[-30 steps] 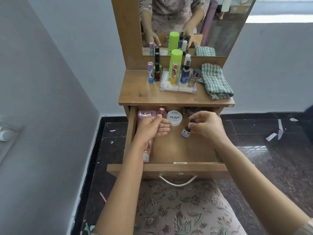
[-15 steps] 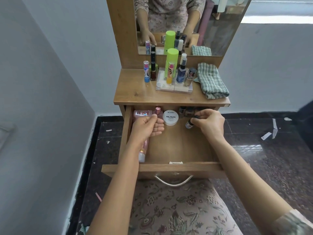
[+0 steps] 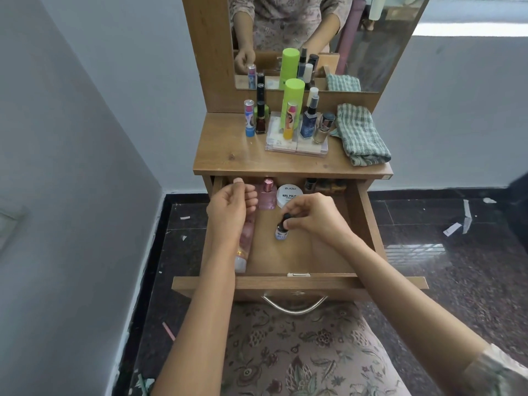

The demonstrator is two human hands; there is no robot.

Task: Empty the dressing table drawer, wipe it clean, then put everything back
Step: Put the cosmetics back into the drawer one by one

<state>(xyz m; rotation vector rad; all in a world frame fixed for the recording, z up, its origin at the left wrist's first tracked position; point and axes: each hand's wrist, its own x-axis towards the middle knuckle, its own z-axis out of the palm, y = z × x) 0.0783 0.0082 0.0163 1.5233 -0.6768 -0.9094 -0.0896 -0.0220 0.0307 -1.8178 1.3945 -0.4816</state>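
Observation:
The wooden drawer (image 3: 300, 282) is pulled out under the dressing table. My right hand (image 3: 311, 215) pinches the black cap of a small nail polish bottle (image 3: 281, 232), which stands upright on the drawer floor near the middle. My left hand (image 3: 228, 207) hovers over the far end of a long pink bottle (image 3: 246, 235) that lies along the drawer's left side. Its fingers are loosely curled, and nothing shows between them. At the back stand a pink perfume bottle (image 3: 267, 195), a white nail polish remover jar (image 3: 288, 194) and some small dark bottles (image 3: 311, 184).
On the tabletop (image 3: 228, 155) are a tall green bottle (image 3: 293, 104), several tubes and small bottles, a clear tray (image 3: 297, 147) and a folded green checked cloth (image 3: 360, 132). A mirror (image 3: 371, 38) rises behind. A grey wall stands close on the left. Paper scraps lie on the dark floor.
My right hand brought the small bottle from the back of the drawer toward the middle. My left hand's fingers curled in and lifted slightly off the pink bottle.

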